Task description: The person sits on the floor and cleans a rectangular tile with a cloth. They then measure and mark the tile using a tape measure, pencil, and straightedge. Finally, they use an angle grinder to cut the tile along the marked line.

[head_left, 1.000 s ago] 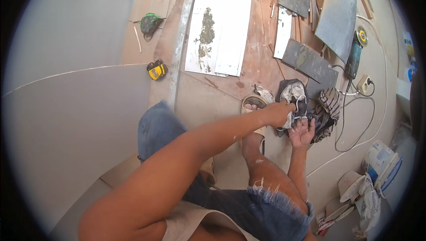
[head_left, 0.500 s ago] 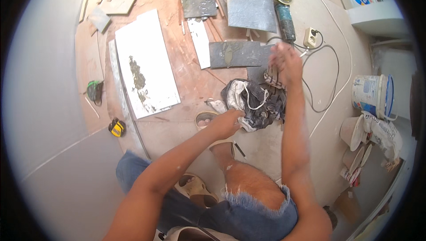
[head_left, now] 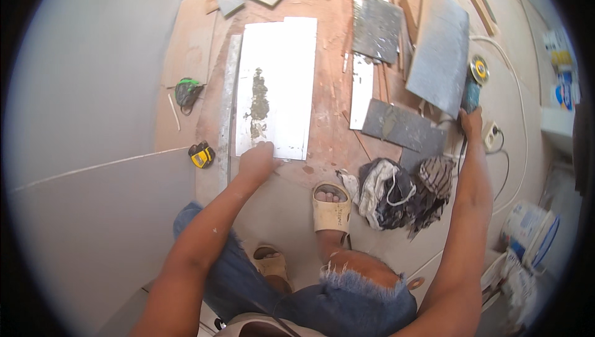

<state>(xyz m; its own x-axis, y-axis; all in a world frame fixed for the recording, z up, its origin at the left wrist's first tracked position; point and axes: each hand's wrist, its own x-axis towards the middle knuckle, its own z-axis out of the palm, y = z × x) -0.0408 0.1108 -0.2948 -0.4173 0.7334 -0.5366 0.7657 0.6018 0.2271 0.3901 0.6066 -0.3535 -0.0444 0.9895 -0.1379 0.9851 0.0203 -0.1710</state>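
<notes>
My left hand (head_left: 256,164), its fingers curled, is at the near edge of the stacked white boards (head_left: 293,83), below a patch of dark smeared material; what it holds, if anything, is hidden. My right hand (head_left: 470,120) grips the body of a teal-and-black angle grinder (head_left: 471,94) with a yellow-centred disc, beside a large grey sheet (head_left: 437,48). A bundle of dark, white and striped cloths (head_left: 392,194) lies on the floor between my arms, right of my sandalled foot (head_left: 331,207).
A metal straightedge (head_left: 228,107), yellow tape measure (head_left: 201,155) and green-and-black object (head_left: 186,95) lie left. Dark tiles (head_left: 396,126), offcuts and strips lie right and ahead. A socket block (head_left: 493,135), cables and buckets (head_left: 525,235) are along the right; a pale wall (head_left: 93,76) rises left.
My hands have left the cloths. The left moved to the white boards; the right rose, then moved up and right onto the grinder. The camera view has shifted too.
</notes>
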